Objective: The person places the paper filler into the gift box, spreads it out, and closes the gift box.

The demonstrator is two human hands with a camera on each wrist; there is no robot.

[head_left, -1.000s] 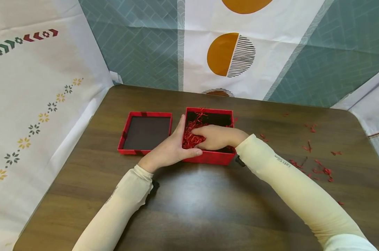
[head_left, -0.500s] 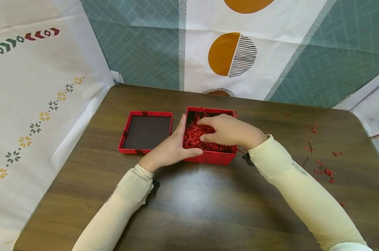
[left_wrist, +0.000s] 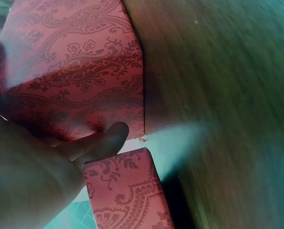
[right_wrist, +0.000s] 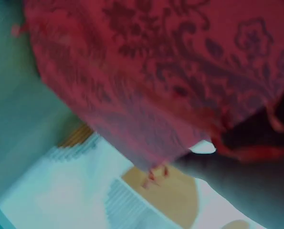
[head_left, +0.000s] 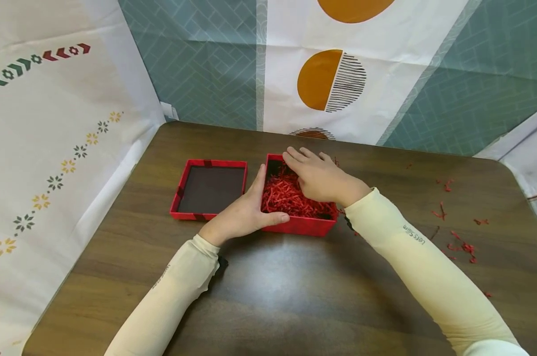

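In the head view, a red patterned box [head_left: 301, 226] stands uncovered, filled with red shredded paper [head_left: 288, 196]. My left hand [head_left: 239, 216] rests against its near left corner, with the thumb along the front wall and the fingers along the left side. The left wrist view has the box's front wall [left_wrist: 79, 62] close up beside those fingers. Over the back right part of the box lies my right hand [head_left: 323, 179], fingers stretched toward the far rim. It hides some of the paper below. Blurred box wall [right_wrist: 146, 81] and paper strands fill much of the right wrist view.
A red box lid [head_left: 195, 216] with a dark inside lies to the left of the box, inner side up. Loose red paper shreds [head_left: 466, 247] are scattered on the wooden table [head_left: 268, 306] at the right. Patterned cloth [head_left: 201, 69] hangs behind.
My right hand has come up from the paper inside the box and moved toward the far rim, its fingers straightening. More paper shows spread to the right. The left hand stays at the corner.
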